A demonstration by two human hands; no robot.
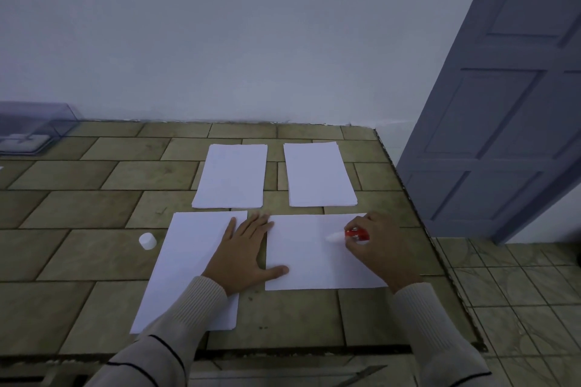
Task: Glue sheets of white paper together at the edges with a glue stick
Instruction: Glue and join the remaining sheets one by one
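The fingers (356,250) of the right hand (377,242) are pinching a red glue stick (356,233). Its soft white tip is pointing left, low over the right sheet (308,267) of thin, smooth white paper; the tip is blurred, so contact cannot be told. The left hand (245,251) is lying flat with its fingers (251,226) spread, thumb pressing the right sheet's near-left edge, palm overlapping the left sheet (185,261). The two sheets are lying side by side, just apart.

The glue-spreading step seems to be in hand. Next, the stick likely needs running along one edge, then the neighbouring sheet lapping over it.

A small round white cap (147,241) is standing left of the sheets. Two neat paper stacks (231,176) (319,174) are lying beyond, on the matt, tile-patterned bench (78,245).
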